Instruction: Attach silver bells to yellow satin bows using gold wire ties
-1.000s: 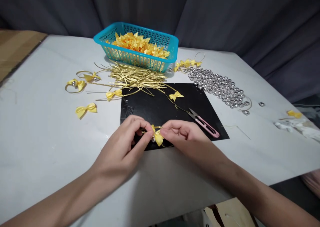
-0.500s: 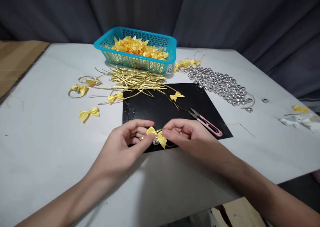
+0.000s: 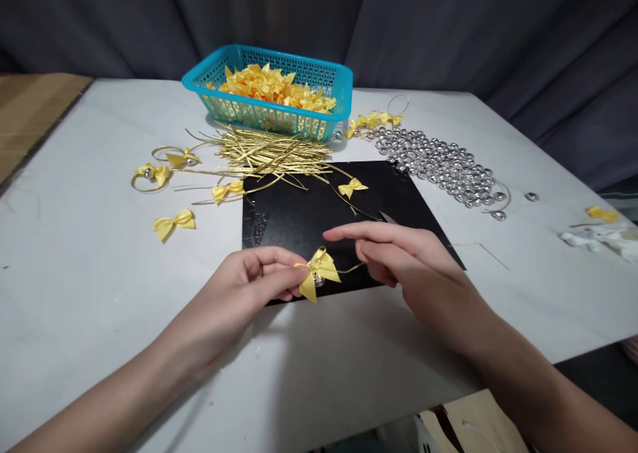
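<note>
My left hand (image 3: 266, 277) is closed, pinching a yellow ribbon bow (image 3: 323, 267) between thumb and fingers over the mat's front edge. A small silver bell (image 3: 319, 280) sits under the bow, and a gold wire tie (image 3: 349, 269) loops over its middle, one end running out to the right. My right hand (image 3: 399, 254) is just right of the bow, index finger stretched out to the left and lower fingers curled. The wire's end reaches these fingers; whether they touch it I cannot tell. Behind this hand the scissors (image 3: 387, 218) show only a blade tip.
A black mat (image 3: 294, 220) lies on the white table (image 3: 90, 293). Behind it are gold wire ties (image 3: 274, 151) and a blue basket (image 3: 343, 97) of yellow bows. Silver bells (image 3: 438, 164) are heaped at right. Several loose bows (image 3: 174, 224) lie at left.
My right hand has let go of the bow and moved right, over the scissors. The bow has turned in my left hand, and its wire end now points right.
</note>
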The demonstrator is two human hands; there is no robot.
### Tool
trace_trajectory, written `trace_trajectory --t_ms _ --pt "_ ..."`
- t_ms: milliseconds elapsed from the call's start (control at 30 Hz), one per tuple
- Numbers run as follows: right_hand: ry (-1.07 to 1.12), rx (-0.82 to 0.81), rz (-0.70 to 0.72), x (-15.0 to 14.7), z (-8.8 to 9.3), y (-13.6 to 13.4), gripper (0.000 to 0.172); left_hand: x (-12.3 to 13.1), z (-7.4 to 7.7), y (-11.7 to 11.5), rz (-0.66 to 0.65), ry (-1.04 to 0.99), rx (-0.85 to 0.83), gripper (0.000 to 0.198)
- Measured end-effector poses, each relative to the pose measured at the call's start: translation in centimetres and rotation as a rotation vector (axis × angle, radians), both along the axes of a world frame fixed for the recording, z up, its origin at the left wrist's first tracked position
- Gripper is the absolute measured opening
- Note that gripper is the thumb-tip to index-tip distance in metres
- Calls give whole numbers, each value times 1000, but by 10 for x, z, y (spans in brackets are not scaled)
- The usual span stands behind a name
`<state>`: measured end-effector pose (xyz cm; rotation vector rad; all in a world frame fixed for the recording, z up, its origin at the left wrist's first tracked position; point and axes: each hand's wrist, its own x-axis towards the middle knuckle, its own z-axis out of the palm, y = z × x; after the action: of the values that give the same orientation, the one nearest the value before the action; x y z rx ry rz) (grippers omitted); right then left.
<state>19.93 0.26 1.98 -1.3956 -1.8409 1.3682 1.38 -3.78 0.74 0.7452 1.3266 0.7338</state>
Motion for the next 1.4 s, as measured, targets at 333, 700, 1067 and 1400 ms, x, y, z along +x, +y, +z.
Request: trace_trajectory --t_ms 333,700,1067,1400 --pt "-10 410 105 -2 8 -16 9 -1 -1 0 131 -104 -19 5" --pt "-29 451 153 -7 0 -23 17 1 -3 -3 194 -237 -93 3" --pt "-81 396 138 -8 -3 -27 11 2 -3 -4 296 -300 -98 9" --pt "-67 452 165 -9 -5 -26 13 2 -4 -5 275 -266 -82 5"
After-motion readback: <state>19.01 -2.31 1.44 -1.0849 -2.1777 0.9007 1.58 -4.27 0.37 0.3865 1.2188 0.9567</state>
